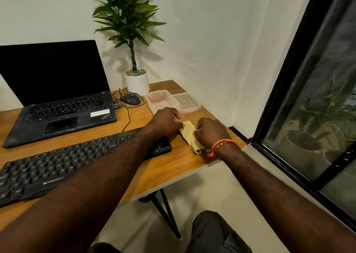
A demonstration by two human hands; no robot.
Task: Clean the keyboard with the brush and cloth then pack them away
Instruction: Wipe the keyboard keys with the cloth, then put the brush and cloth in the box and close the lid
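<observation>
A tan cloth (189,135) lies folded on the wooden desk (169,168), just right of the black keyboard (63,160). My left hand (165,121) grips the cloth's left edge, reaching over the keyboard's right end. My right hand (210,131), with an orange wrist cord, pinches the cloth's right side with curled fingers. Behind the hands stands an open clear plastic box (161,100) with something red inside; whether that is the brush I cannot tell. Its lid (186,103) lies beside it on the right.
A black laptop (57,98) stands open at the back left. A wired mouse (131,99) and a potted plant (136,81) sit behind the box. The desk's right edge (244,145) is close to my right wrist; a dark window frame (285,91) rises further right.
</observation>
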